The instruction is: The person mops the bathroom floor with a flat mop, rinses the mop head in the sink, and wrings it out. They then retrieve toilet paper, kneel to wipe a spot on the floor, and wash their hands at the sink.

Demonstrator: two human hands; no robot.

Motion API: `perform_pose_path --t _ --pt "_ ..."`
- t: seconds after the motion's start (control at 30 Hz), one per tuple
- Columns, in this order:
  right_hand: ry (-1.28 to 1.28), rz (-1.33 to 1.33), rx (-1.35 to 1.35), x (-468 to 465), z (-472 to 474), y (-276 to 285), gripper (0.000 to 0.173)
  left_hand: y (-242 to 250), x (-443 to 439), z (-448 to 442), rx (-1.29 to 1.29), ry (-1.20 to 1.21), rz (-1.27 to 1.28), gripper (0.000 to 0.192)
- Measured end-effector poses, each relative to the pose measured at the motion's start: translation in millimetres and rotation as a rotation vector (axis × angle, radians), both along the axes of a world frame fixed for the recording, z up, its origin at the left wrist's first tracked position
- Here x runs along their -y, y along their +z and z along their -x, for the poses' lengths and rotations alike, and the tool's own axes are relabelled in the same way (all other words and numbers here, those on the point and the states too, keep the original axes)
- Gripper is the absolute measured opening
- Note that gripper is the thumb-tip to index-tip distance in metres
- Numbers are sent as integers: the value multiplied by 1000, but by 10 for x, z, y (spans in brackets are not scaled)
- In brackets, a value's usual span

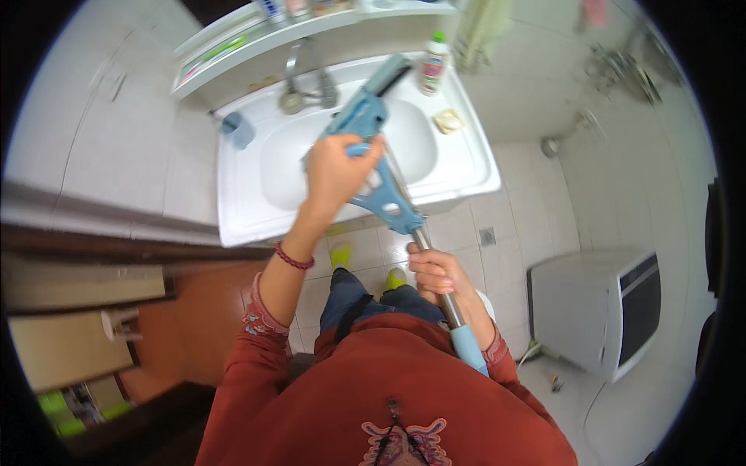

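A blue sponge mop with a metal pole slants across the view, its head over the white washbasin. My left hand grips the blue plastic lever part just below the mop head. Lower down, my right hand is wrapped around the metal pole, above its light blue grip sleeve. The long head bears a pale strip and a dark strip; its lower left end is partly hidden behind my left hand.
On the basin stand a faucet, a blue cup, a bottle with a green cap and a soap dish. A shelf hangs above. A washing machine stands on the right; a floor drain lies nearby.
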State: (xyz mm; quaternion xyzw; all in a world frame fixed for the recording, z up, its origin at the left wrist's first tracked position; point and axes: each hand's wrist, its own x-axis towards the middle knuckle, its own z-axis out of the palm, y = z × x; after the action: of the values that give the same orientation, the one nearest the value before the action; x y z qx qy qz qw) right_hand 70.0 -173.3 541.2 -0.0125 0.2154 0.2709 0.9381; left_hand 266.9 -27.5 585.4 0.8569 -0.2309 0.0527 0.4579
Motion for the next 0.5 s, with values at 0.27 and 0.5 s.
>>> perform_pose_path --t 0.27,0.5 --pt "59 84 177 -83 237 -176 16 -750 173 -387 -372 -145 -88 52" --pt "146 -35 218 121 634 -80 14 3 129 215 -384 -43 -212 51"
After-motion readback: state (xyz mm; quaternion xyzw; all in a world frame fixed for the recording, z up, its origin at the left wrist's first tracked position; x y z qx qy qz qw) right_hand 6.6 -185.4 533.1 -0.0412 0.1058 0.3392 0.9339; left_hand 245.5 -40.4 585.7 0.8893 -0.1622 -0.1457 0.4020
